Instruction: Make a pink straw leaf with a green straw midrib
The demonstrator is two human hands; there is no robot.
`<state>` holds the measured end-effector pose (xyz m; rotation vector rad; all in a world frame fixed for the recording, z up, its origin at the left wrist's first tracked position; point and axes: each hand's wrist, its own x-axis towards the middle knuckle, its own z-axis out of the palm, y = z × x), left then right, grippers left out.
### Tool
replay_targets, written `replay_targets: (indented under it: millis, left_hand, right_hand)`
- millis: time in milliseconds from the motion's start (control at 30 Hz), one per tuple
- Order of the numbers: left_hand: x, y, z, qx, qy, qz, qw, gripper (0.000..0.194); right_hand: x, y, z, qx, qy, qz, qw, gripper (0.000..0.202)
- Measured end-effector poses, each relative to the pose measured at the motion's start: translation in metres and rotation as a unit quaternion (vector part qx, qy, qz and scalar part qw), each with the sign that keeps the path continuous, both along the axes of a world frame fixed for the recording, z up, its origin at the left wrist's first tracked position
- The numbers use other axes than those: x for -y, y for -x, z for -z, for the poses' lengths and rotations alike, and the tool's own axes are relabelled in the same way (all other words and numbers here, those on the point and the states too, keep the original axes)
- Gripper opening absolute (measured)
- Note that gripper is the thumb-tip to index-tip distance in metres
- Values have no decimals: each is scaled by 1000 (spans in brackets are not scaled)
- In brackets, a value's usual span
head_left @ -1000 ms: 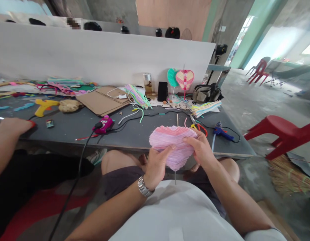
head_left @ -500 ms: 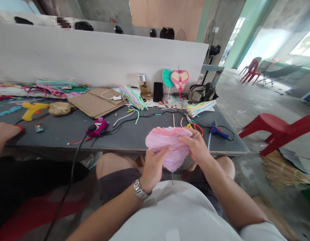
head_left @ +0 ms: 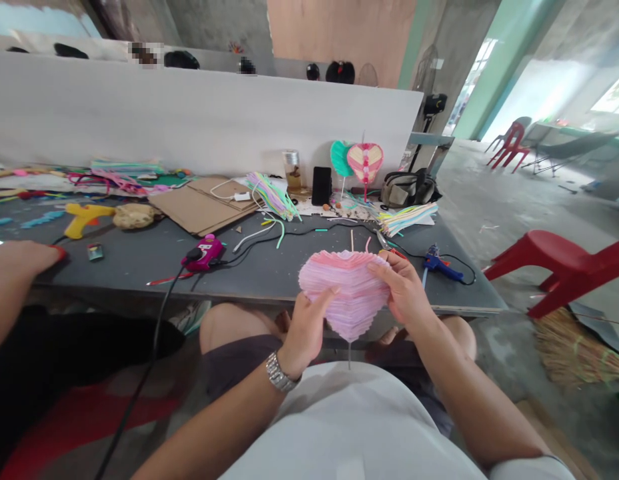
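A heart-shaped hand fan [head_left: 352, 293] of pink and lilac strips with zigzag edges is held up over the table's front edge, its thin stick pointing down at my shirt. My left hand [head_left: 307, 327], with a metal watch at the wrist, grips the fan's left side, thumb across the front. My right hand [head_left: 402, 287] pinches the upper right edge, thumb in front; the fingers behind are partly hidden. Just beyond the right hand lie scissors [head_left: 397, 253], mostly covered. A blue glue gun [head_left: 442, 265] rests to the right.
Bundles of coloured strips [head_left: 274, 197], cardboard [head_left: 204, 205], a phone [head_left: 321, 187], a jar [head_left: 292, 172] and two finished heart fans [head_left: 365, 163] line the back. A magenta power outlet [head_left: 204, 253] and yellow glue gun [head_left: 87, 219] lie left. A co-worker's hand [head_left: 27, 260] is at far left.
The whole view has shifted slightly, so things sit a little lower and further right. The fan now faces me more squarely, its heart outline fuller. Both hands keep their hold.
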<state>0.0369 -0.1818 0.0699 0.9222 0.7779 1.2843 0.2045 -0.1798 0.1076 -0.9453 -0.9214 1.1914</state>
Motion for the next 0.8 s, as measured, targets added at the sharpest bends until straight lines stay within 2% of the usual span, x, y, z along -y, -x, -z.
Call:
replay_targets:
  millis: [100,300,433,600,800]
  left_hand:
    - [-8,7,-4,40,0,12,999,30]
    - [-15,17,-5,22,-6,21,1000,31]
    - [-12,15,-4,34,-4,32,999,34]
    - [-3,6,3,23,18,68,997,39]
    - [-3,2,8,3,26,26,999,34]
  right_hand:
    - [1,-1,-1,1,20,-9,1000,38]
    - [4,2,11,-6,45,-44,998,37]
    - [3,6,20,-11,42,-35,998,39]
    - [4,8,24,-20,37,-35,998,38]
    - [15,4,37,-21,41,-30,998,33]
